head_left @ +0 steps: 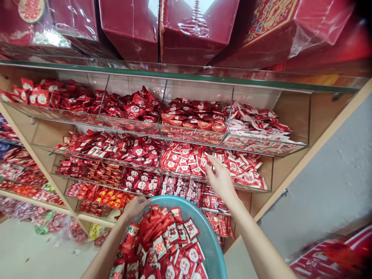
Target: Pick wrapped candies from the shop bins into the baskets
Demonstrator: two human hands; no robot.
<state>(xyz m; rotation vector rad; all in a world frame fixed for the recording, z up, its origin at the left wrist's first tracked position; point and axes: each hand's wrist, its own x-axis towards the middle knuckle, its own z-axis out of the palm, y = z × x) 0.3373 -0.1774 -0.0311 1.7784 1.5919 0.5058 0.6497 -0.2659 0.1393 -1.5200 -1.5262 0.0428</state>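
My left hand (136, 207) grips the far left rim of a round blue-green plastic basket (213, 240). The basket holds many small red-and-white sealed packets (159, 248). My right hand (221, 178) reaches over the front of a clear shelf bin on the second row. At its fingertips is a small red-and-white packet (202, 163), apparently pinched between thumb and finger. Behind it lie more packets of the same kind in the bin (177, 157). To the right of my hand, another bin holds red-and-white packets (248, 174).
Above runs a glass shelf (180, 73) carrying large dark red boxes (197, 35). Clear dividers split the upper bins of red packets (139, 106). A wooden side panel (293, 186) and grey wall (328, 182) stand right. Bagged goods (49, 217) lie on the floor at left.
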